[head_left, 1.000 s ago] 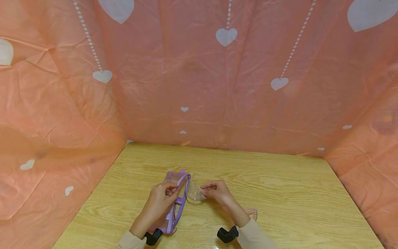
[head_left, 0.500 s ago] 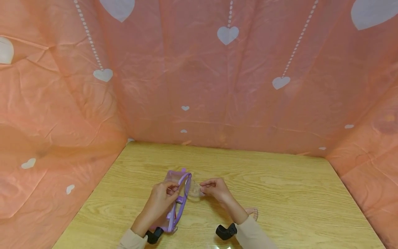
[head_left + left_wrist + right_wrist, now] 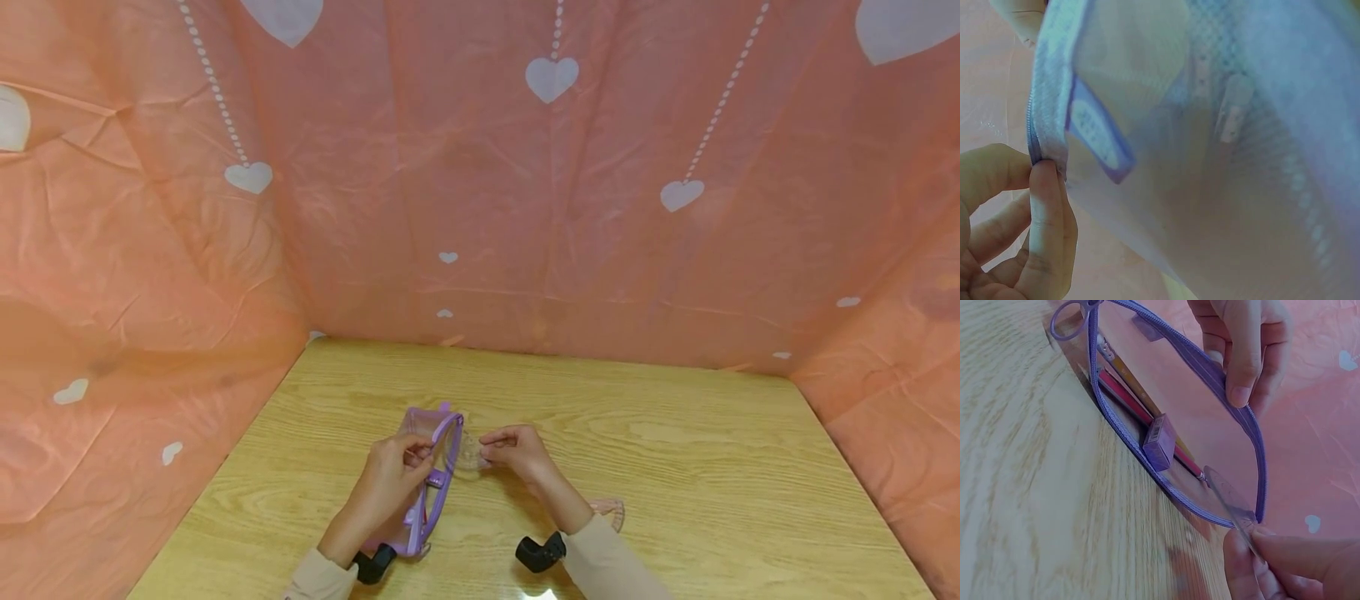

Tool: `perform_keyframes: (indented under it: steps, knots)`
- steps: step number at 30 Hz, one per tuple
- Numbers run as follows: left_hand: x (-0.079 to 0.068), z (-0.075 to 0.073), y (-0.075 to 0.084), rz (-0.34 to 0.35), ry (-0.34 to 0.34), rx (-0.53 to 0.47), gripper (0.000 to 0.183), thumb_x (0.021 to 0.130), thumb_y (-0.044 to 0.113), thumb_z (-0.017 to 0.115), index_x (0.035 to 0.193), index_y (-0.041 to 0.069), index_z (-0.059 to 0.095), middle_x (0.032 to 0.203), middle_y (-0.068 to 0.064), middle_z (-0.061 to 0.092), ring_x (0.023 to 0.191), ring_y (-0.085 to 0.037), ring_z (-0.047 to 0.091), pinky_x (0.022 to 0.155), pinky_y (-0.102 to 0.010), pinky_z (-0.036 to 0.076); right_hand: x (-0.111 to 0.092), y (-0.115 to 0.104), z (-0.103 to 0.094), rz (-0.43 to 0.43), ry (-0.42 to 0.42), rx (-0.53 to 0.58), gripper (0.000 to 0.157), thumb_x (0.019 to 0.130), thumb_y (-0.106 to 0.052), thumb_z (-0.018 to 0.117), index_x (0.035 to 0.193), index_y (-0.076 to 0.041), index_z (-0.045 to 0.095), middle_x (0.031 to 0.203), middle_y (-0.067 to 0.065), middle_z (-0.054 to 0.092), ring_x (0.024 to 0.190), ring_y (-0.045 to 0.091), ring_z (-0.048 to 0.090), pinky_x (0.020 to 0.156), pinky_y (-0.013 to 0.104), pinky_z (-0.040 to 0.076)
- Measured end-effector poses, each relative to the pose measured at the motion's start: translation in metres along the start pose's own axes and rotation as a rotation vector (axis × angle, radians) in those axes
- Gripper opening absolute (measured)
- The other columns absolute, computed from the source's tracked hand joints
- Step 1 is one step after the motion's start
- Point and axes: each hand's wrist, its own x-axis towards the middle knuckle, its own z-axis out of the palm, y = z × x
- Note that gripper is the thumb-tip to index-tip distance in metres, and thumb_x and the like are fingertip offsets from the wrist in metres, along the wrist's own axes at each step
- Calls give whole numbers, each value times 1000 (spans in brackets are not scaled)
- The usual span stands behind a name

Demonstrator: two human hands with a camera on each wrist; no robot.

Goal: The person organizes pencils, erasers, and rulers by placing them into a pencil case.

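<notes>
A purple mesh pencil case (image 3: 386, 533) lies on the table with its zipped mouth spread wide. My left hand (image 3: 393, 475) pinches the zipper edge between thumb and fingers, also seen close up in the left wrist view. In my right hand (image 3: 521, 454) a thin clear plastic protractor (image 3: 1229, 497) is pinched by one edge. Its rounded far end reaches inside the case's mouth, near the zipper's end. Within the case lie a yellow pencil (image 3: 1129, 378), a red pencil (image 3: 1125, 397) and a purple boxed eraser (image 3: 1160, 444).
A pinkish clear piece with a curved, marked edge (image 3: 617, 514) lies on the wood-grain table (image 3: 712, 467), partly behind the right forearm. Orange cloth with white hearts (image 3: 551, 79) surrounds the table at the back and sides. Each wrist wears a black camera mount (image 3: 542, 552).
The right hand has shifted slightly left, bringing the protractor further into the pencil case's mouth. The left hand keeps its pinch on the zipper edge.
</notes>
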Motion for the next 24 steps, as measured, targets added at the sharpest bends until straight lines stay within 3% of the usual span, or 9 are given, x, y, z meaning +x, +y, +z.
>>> perform_keyframes:
  steps: [7, 19, 24]
  knots:
    - [0, -1, 1, 10, 3, -7, 16, 81, -11, 73, 96, -5, 72, 81, -2, 67, 70, -11, 65, 62, -19, 55, 2, -2, 2, 7, -1, 1, 22, 90, 13, 63, 106, 27, 59, 94, 35, 67, 84, 40, 71, 77, 44, 60]
    - [1, -1, 1, 4, 1, -1, 16, 81, -11, 73, 96, -6, 72, 81, -3, 67, 69, -12, 66, 62, -18, 55, 5, 3, 13, -6, 44, 61, 22, 87, 17, 63, 104, 29, 58, 91, 34, 68, 77, 28, 72, 73, 39, 61]
    - [1, 0, 0, 14, 4, -9, 16, 81, -11, 73, 95, -5, 72, 80, -2, 67, 69, -13, 66, 61, -19, 56, 6, 3, 15, 1, 62, 80, 21, 87, 17, 62, 105, 30, 57, 93, 37, 66, 76, 28, 72, 74, 42, 61]
